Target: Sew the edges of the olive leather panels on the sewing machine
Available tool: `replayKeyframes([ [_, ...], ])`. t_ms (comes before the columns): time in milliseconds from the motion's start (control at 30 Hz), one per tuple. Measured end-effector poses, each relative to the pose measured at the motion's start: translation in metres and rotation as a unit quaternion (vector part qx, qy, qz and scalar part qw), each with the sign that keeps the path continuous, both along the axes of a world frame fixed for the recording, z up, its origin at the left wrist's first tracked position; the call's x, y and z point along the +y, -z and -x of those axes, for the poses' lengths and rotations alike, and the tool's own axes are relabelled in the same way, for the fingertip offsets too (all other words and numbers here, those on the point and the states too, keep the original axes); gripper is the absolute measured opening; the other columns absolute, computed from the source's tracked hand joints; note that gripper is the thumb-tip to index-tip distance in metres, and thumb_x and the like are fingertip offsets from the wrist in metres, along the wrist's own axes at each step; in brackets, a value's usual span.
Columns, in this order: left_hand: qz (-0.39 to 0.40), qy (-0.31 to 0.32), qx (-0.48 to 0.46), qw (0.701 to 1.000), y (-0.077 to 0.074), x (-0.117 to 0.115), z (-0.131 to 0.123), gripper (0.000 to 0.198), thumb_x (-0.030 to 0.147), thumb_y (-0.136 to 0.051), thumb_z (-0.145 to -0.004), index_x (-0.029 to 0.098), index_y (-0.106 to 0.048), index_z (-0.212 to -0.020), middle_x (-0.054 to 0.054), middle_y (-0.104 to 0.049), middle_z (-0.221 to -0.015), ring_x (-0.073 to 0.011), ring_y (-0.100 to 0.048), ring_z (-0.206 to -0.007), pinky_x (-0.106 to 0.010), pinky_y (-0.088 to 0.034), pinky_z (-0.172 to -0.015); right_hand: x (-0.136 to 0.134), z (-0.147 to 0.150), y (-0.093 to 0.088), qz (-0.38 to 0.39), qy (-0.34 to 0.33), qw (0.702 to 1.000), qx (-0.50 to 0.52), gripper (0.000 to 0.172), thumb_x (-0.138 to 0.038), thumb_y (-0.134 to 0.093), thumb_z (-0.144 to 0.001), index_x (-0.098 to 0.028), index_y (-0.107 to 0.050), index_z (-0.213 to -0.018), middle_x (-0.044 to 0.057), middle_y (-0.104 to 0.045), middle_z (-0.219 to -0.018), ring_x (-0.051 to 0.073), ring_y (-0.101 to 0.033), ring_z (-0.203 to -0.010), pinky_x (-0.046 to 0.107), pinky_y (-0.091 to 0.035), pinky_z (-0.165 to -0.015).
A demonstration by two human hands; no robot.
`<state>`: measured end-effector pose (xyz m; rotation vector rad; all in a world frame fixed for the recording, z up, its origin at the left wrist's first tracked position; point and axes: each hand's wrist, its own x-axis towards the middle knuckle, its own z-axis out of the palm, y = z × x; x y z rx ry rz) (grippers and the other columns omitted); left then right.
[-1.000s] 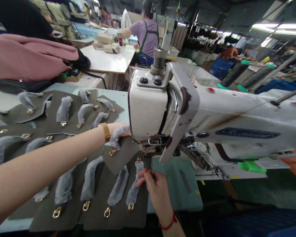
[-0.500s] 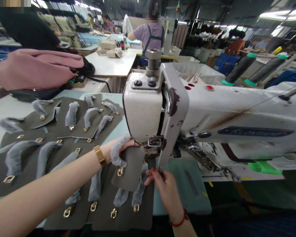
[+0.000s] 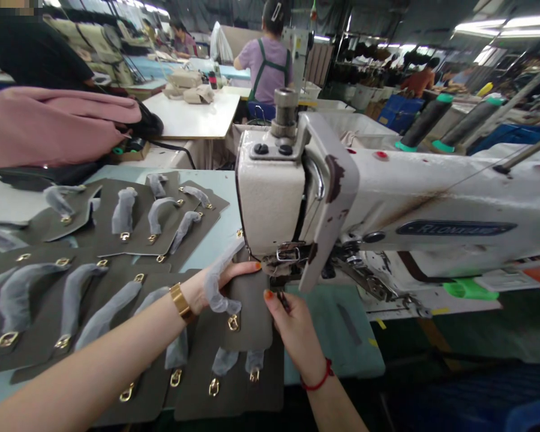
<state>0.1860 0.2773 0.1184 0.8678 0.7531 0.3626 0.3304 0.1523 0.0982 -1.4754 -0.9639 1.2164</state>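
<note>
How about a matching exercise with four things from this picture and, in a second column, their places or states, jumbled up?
Things:
1. Gold wristband
2. Red bracelet
3. Grey-brown panel
4. Pink material

Places or states:
A. Touched by the left hand
B. Heaped at the picture's far left
C. Around the right wrist
D. Around the left wrist

Right pairs: 1-D, 2-C, 3-A, 4-B
</note>
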Motion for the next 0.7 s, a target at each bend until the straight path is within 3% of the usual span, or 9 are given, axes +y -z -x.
replayKeyframes([
  [67,-0.018,0.015,-0.009,1.0,-0.002,-0.001,0.003,0.063,0.033,-0.079,-0.065,0.022,-0.056,-0.123,-0.013,-0.067,-0.108,-0.0345,-0.064,-0.098,-0.044,-0.054,-0.078,0.002,0.005,-0.002,-0.002,-0.006,1.0,0.012,0.046,-0.055,-0.054,-0.084,-0.015,-0.052,-0.06,-0.003,-0.042,-0.056,0.009,-0.035,-0.053,0.022,-0.026,-0.048],
  [267,-0.01,0.051,0.002,0.999,0.008,0.001,0.016,0.042,0.027,-0.084,-0.052,0.024,-0.069,-0.092,-0.012,-0.067,-0.101,-0.0345,-0.061,-0.103,-0.047,-0.051,-0.085,0.001,0.008,0.001,0.024,0.011,0.999,0.022,0.044,-0.056,-0.055,-0.082,-0.014,-0.06,-0.068,0.0,-0.055,-0.062,0.011,-0.045,-0.057,0.022,-0.034,-0.05],
  [433,-0.013,0.022,-0.009,1.0,0.023,0.003,0.021,0.038,0.033,-0.079,-0.059,0.024,-0.069,-0.094,-0.012,-0.066,-0.105,-0.0339,-0.062,-0.101,-0.05,-0.048,-0.088,0.001,0.009,0.005,0.028,0.016,0.998,0.048,0.042,-0.054,-0.055,-0.082,-0.013,-0.059,-0.07,0.0,-0.054,-0.063,0.011,-0.046,-0.058,0.021,-0.036,-0.051],
  [600,0.027,0.015,-0.018,0.999,0.017,0.002,0.018,0.039,0.039,-0.082,-0.053,0.019,-0.068,-0.083,-0.011,-0.069,-0.091,-0.0333,-0.066,-0.091,-0.047,-0.05,-0.085,0.005,0.01,0.005,0.024,0.019,0.998,0.051,0.04,-0.051,-0.056,-0.082,-0.014,-0.056,-0.067,-0.001,-0.053,-0.061,0.011,-0.045,-0.057,0.021,-0.036,-0.051],
  [700,0.057,0.008,0.0,0.998,0.016,0.003,0.015,0.045,0.038,-0.084,-0.05,0.017,-0.069,-0.087,-0.013,-0.07,-0.091,-0.0348,-0.067,-0.088,-0.049,-0.052,-0.082,0.006,0.01,0.003,0.021,0.025,0.999,0.035,0.042,-0.052,-0.055,-0.082,-0.014,-0.06,-0.067,0.0,-0.055,-0.061,0.012,-0.047,-0.057,0.022,-0.037,-0.051],
])
